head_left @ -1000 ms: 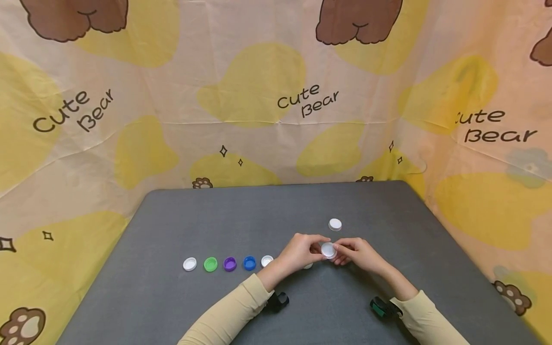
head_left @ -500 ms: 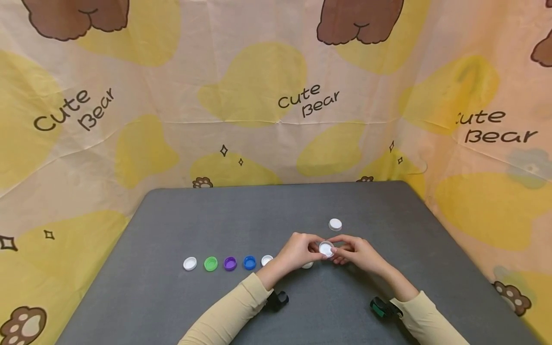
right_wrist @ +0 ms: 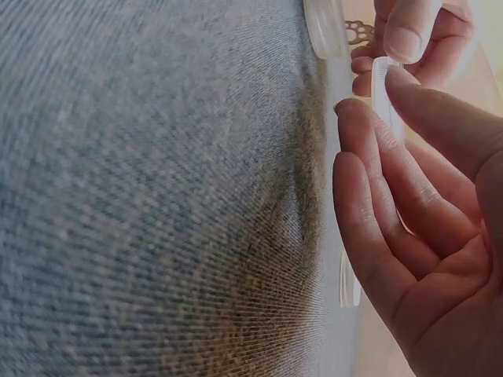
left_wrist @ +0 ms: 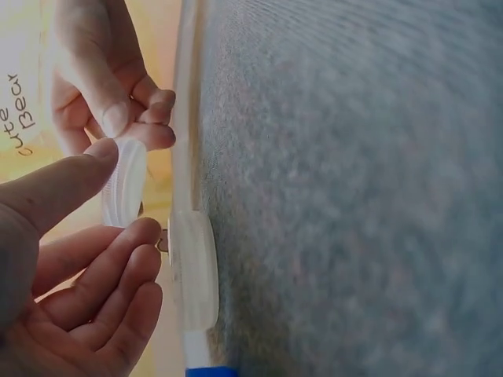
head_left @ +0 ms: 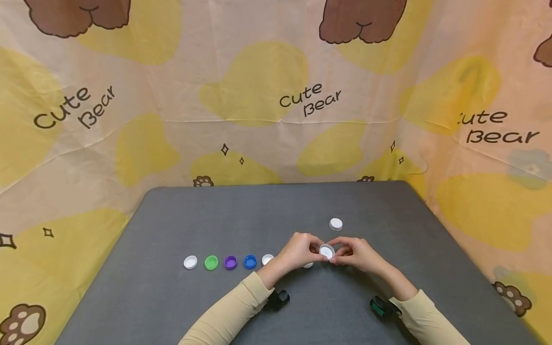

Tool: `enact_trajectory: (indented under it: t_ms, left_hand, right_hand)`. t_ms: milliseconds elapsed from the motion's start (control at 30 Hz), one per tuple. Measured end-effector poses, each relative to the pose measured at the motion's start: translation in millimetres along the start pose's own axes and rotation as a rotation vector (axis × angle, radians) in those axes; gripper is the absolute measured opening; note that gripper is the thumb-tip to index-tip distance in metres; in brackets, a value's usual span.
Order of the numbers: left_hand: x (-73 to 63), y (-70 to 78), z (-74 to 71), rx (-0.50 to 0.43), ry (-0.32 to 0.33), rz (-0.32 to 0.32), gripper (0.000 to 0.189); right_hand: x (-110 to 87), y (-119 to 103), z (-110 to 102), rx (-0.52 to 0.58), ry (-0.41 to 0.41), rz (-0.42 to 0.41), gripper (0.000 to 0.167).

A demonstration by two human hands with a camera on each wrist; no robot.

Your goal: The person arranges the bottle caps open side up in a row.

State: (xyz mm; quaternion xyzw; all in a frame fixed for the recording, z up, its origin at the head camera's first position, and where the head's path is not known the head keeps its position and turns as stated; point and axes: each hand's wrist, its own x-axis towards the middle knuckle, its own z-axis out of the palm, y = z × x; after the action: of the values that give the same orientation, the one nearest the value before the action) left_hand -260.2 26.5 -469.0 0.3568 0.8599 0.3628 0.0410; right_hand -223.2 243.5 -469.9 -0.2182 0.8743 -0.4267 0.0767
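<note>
A whitish translucent bottle cap (head_left: 327,251) is held up between both hands above the table, its round face tipped toward the head camera. My left hand (head_left: 298,252) pinches its left side; in the left wrist view the thumb presses the upper edge of the cap (left_wrist: 124,184). From the other side my right hand (head_left: 360,255) pinches the rim with thumb and index finger. The right wrist view shows the cap (right_wrist: 382,93) edge-on beside the right thumb. Just beyond the hands, a white cap (head_left: 336,224) lies on the table.
Left of the hands runs a row of caps: white (head_left: 190,262), green (head_left: 211,262), purple (head_left: 230,262), blue (head_left: 250,261) and another white cap (head_left: 267,259), partly behind the left wrist. A pale cap (head_left: 308,265) peeks out under the left hand. The grey table (head_left: 233,211) meets a printed cloth (head_left: 258,143).
The right thumb has shifted from the cap's right side, across its face, down to the lower right edge. The cap has turned slightly between the fingers; the caps on the table have stayed put.
</note>
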Motion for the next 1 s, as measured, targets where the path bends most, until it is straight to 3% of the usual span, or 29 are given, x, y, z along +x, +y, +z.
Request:
enact_trajectory:
  t_ms: [300,700,1000]
  left_hand:
    - [7.0,2.1,4.6,0.076,-0.002,0.024,0.029]
    - [12.4,1.9,8.3,0.128,-0.052,0.016,0.028]
    - [13.2,-1.7,10.8,0.148,-0.079,0.011,0.027]
  right_hand:
    - [-0.4,6.0,-0.1,-0.086,0.008,-0.049,0.032]
    - [-0.4,14.8,2.2,-0.154,0.037,-0.142,0.030]
    - [-0.1,16.2,6.1,-0.140,0.044,-0.140,0.028]
